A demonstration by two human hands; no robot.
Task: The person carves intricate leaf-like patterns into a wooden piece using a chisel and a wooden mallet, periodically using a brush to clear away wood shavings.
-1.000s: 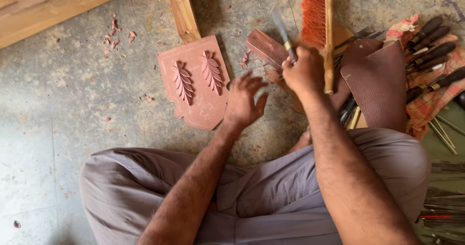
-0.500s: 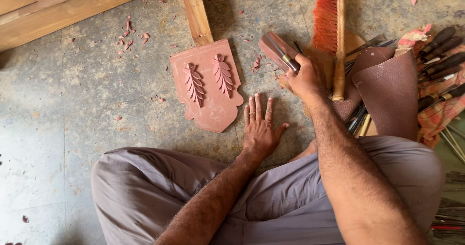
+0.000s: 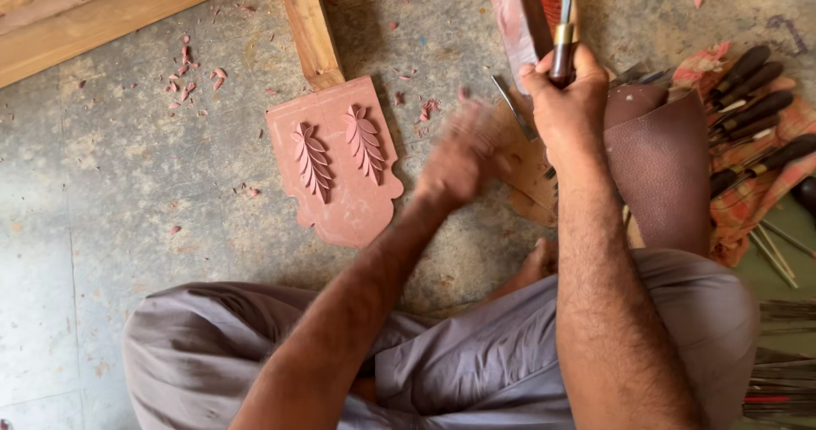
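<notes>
My right hand (image 3: 565, 99) is closed around a chisel (image 3: 561, 43) with a dark wooden handle and a brass ferrule, its blade pointing up and away. Just left of it stands a reddish wooden block (image 3: 517, 14), touching or close behind the hand; I cannot tell which. My left hand (image 3: 463, 154) is blurred with motion, hovering over the floor between the hand with the chisel and a reddish carved panel (image 3: 336, 162) that bears two leaf reliefs. Nothing shows in the left hand. A second metal blade (image 3: 512, 107) lies on a pale wood piece beside it.
A wooden beam (image 3: 310, 26) touches the panel's top edge, and planks (image 3: 85, 14) lie at the top left. A brown leather sheet (image 3: 663, 158) and several dark-handled chisels (image 3: 756, 99) on patterned cloth sit at the right. Reddish shavings (image 3: 191, 73) dot the concrete floor. My crossed legs fill the bottom.
My right hand has lifted the chisel upright next to the reddish block. My left hand left the floor beside the panel and swung up to the right, now blurred.
</notes>
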